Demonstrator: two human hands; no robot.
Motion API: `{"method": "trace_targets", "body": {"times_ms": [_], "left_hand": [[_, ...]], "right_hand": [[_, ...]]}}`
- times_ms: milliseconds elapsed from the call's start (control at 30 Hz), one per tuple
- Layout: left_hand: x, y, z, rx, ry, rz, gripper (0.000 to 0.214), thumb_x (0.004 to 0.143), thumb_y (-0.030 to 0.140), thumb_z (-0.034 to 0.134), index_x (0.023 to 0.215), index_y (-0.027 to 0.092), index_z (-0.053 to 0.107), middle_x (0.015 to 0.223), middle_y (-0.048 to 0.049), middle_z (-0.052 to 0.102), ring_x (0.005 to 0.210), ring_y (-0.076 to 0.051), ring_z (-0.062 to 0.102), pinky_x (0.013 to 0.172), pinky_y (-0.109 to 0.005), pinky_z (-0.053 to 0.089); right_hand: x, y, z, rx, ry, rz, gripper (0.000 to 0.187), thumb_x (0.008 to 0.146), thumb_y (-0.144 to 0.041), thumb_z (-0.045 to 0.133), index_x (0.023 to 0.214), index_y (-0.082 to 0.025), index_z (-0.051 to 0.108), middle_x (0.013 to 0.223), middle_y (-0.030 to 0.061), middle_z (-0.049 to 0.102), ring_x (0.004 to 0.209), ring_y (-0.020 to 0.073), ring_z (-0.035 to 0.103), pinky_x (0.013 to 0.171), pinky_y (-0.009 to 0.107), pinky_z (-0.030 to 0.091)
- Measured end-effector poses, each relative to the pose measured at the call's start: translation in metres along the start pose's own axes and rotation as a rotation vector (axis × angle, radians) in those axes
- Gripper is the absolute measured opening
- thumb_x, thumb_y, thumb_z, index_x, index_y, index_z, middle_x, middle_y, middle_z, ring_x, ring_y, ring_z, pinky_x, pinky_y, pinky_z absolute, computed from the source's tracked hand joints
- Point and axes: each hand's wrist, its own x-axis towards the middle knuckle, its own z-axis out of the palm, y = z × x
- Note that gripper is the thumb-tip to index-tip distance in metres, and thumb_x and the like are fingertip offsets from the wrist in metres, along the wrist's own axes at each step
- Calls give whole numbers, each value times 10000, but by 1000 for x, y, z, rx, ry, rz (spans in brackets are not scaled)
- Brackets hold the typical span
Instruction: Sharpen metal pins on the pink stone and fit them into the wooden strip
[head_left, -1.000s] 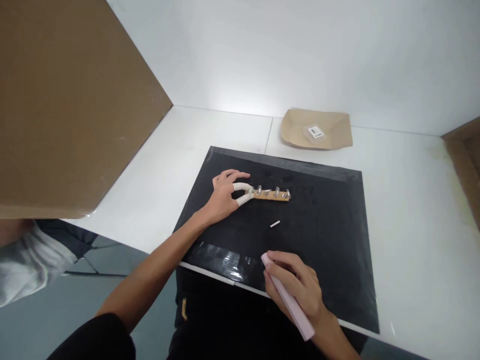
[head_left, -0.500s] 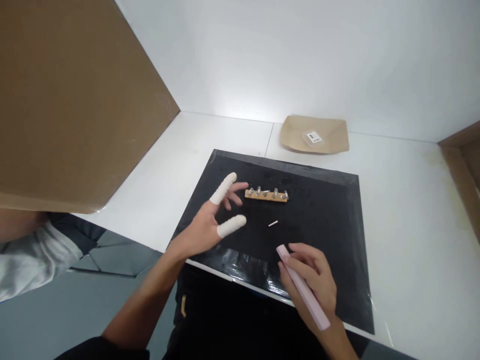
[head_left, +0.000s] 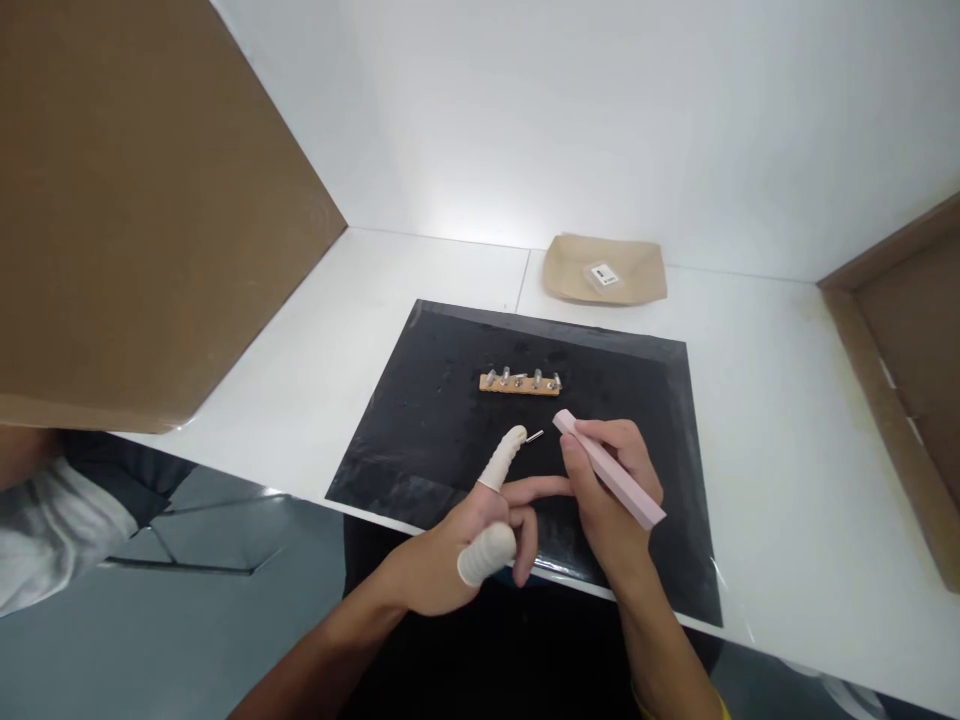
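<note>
A small tan strip with several metal screws lies on a black mat. My left hand wears white finger cots on thumb and index finger. Its fingers are apart, and the index fingertip is next to a tiny white pin on the mat. My right hand grips a pink stick-like tool held slanted, its tip just right of the pin. The two hands touch near the middle finger of the left.
A brown paper tray with a small labelled bag sits at the back of the white table. Cardboard panels stand at the left and right. Another person's sleeve shows at the lower left.
My left hand has left the screw strip, pulled back towards me and moved right to the pin. My right hand has carried the pink tool forward to the pin.
</note>
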Motion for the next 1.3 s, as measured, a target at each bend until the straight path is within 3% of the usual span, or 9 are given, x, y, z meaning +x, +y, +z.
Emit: {"method": "trace_targets", "body": {"times_ms": [133,167,233,300,367,433,533,767,1300], "left_hand": [[-8,2,-7,-150,-51,-13,768,1044,686,379,1649,237,236,1059,-151,770,525,-90,485,658,-305,495],[-8,4,-13,-64,-21,1,744,1042,655,439,1638,241,279,1080,-147,770,551,-96,498,665,-303,503],[-4,6,-32,298,181,62,678,1027,495,601,1619,304,331,1239,-124,730,724,-130,580,774,-319,530],[7,4,-57,723,364,143,629,1026,374,623,1600,321,374,1301,-103,701,946,-183,632,983,-408,522],[22,0,-84,1083,503,259,510,1001,343,647,1494,287,529,1383,-118,652,1188,-252,607,1105,-490,471],[36,-5,-108,1276,523,289,469,962,343,703,1410,253,597,1435,-130,617,1327,-298,544,1153,-534,440],[53,-9,-129,1373,472,268,521,901,388,781,1370,231,619,1471,-133,587,1370,-320,487,1182,-559,412],[81,-7,-132,1467,318,151,418,860,370,816,1238,230,706,1515,-122,567,1404,-372,423,1153,-589,362],[103,-6,-129,1430,355,121,129,832,339,829,898,240,780,1358,-59,701,1353,-344,490,1088,-548,308]], "right_hand": [[2,16,-16,-100,92,76,124,933,-312,749,1040,-249,752,1011,22,638,842,162,651,735,311,541],[1,19,-19,-105,101,101,147,933,-323,753,1061,-253,759,1043,31,636,839,166,657,731,323,552],[-2,23,-24,-88,58,108,166,938,-327,750,1087,-257,762,1087,47,634,836,170,665,728,340,576],[-8,25,-25,-56,-50,68,151,947,-310,737,1087,-258,762,1118,59,643,876,182,673,743,351,601],[-15,28,-24,-25,-124,57,148,958,-286,722,1099,-266,760,1155,64,657,948,198,677,780,359,619],[-22,31,-23,7,-136,79,152,959,-268,721,1107,-270,756,1175,62,665,978,199,680,830,370,624],[-28,36,-21,28,-129,94,137,954,-245,727,1088,-259,750,1131,55,678,966,189,689,867,362,614],[-31,37,-20,2,-153,36,121,957,-215,707,1070,-248,737,1085,50,686,981,175,697,837,299,595],[-31,33,-20,11,-159,38,118,960,-197,694,1059,-246,736,1065,56,685,949,173,703,810,293,609]]}}
